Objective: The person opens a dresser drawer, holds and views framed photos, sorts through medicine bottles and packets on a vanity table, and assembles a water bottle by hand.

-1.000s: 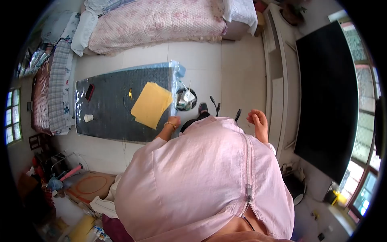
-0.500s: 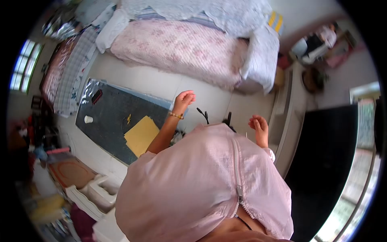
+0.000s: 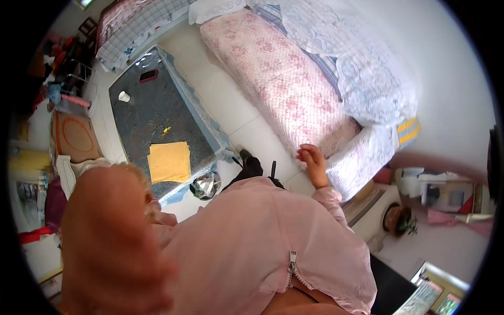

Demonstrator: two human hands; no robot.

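Note:
My left hand (image 3: pixel 113 231) is raised close to the camera at the lower left. It looms large and smeared, and its fingers cannot be made out clearly. My right hand (image 3: pixel 313 157) is held out in front of the sofa, with its fingers loosely bent and nothing in them. Between my arms spreads my pink zipped jacket (image 3: pixel 236 231). Beyond my left hand, square yellow sheets (image 3: pixel 169 161) lie on the dark-topped table (image 3: pixel 139 113).
A white cup (image 3: pixel 124 96), a red-edged phone (image 3: pixel 148 76) and a small yellow item (image 3: pixel 166 130) are on the table. A bin (image 3: pixel 206 185) stands beside it. The quilt-covered sofa (image 3: pixel 273 79) is ahead, a potted plant (image 3: pixel 397 219) at right.
My left hand has swung back from over the table's edge, up close to the camera. The view has turned, bringing the sofa to the right. My right hand remains held out.

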